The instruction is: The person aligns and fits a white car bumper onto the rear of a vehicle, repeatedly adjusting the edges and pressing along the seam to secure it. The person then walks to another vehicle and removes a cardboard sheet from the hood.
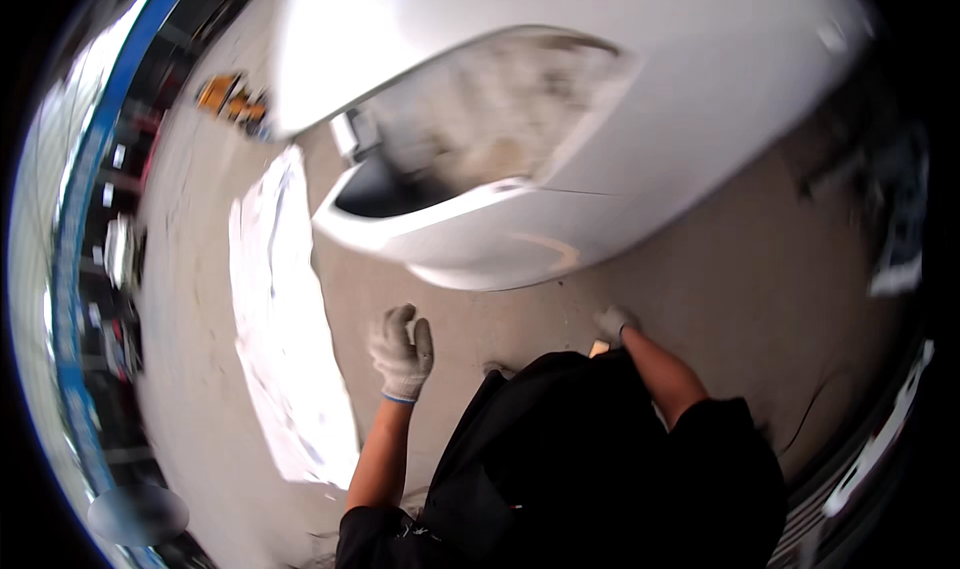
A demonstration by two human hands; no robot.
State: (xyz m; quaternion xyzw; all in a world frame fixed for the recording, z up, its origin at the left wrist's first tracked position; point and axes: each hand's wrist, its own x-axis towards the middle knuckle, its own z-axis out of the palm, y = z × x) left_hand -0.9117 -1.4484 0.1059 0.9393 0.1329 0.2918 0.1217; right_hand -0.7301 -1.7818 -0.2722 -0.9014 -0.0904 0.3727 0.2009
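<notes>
My left hand (402,354), in a grey-white knit glove with a blue cuff edge, is raised in front of my body. Its fingers are loosely bent with the thumb apart, and it holds nothing. My right hand (613,324), also gloved, is low on the other side, smeared by motion. Just below it shows a small yellowish piece (599,349); whether the hand grips it I cannot tell. Beyond both hands is a large white vehicle body panel (660,139), with a wide opening through which a stained, greyish surface shows. Neither hand touches the panel.
A long white sheet (285,319) lies on the concrete floor to the left. Farther off are an orange piece of equipment (232,99) and a blue beam (75,219) along the left side. At the right are blurred parts (900,214) and a pale strip (880,439).
</notes>
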